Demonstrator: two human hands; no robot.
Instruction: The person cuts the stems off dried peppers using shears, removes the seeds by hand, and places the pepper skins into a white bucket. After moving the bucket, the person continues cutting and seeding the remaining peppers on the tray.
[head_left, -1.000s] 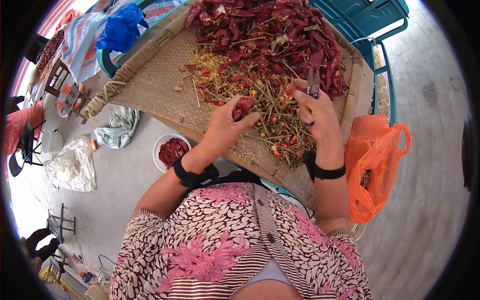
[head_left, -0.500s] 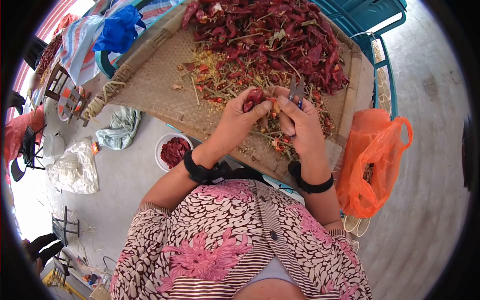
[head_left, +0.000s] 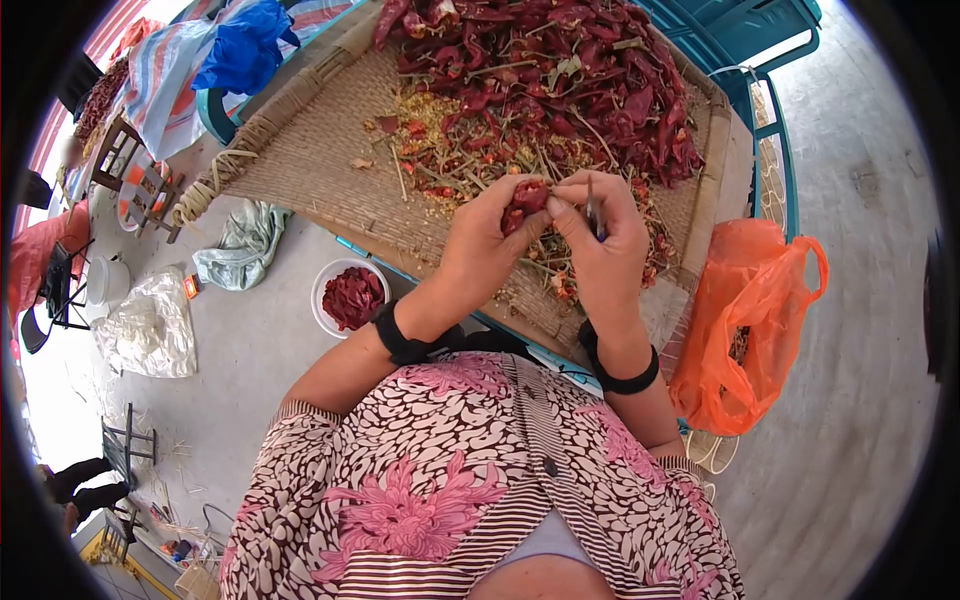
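Observation:
Between the thumb and fingers of my left hand [head_left: 484, 238] is a dried red chili pepper [head_left: 526, 203]. My right hand [head_left: 606, 235] keeps a small pair of scissors [head_left: 595, 212] in its curled fingers, blades pointing away from me. Its thumb and fingertip meet the pepper's right end. Both hands are over the near part of a woven tray [head_left: 310, 165]. Beyond them lies a heap of dried red chili peppers [head_left: 560, 80], with yellow seeds and stem bits [head_left: 440, 125] scattered in front of it.
A white bowl [head_left: 318, 300] of red pepper pieces stands on the floor at the left. An orange plastic bag [head_left: 745, 330] is to the right of the tray. Teal metal framing [head_left: 775, 150], a blue bag [head_left: 243, 50] and a crumpled green bag [head_left: 243, 245] are around it.
My right fingertips have closed in on the pepper's end, and the light-coloured bits between my hands are no longer visible. The scissors have turned, showing narrower blades.

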